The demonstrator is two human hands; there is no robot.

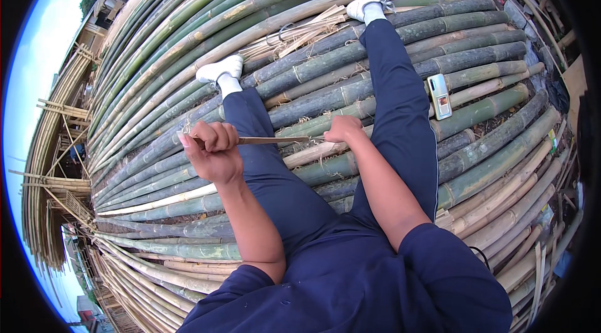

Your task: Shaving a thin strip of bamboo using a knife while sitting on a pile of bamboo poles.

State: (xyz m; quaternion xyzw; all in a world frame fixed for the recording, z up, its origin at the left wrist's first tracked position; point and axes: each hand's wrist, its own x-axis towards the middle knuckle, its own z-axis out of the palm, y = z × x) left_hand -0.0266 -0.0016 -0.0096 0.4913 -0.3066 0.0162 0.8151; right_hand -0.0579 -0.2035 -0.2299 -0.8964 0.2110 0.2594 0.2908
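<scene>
Brown blade-like strip (272, 140), one: held crosswise above bamboo poles (482, 111), left hand (216, 148) closed round one end, apparently for steadiness; right hand (343, 129) curled near far tip, grip contents unclear

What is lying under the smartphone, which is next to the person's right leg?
Bamboo poles show around the smartphone and appear to support it. Whatever is directly beneath it is covered, so I cannot tell.
</scene>
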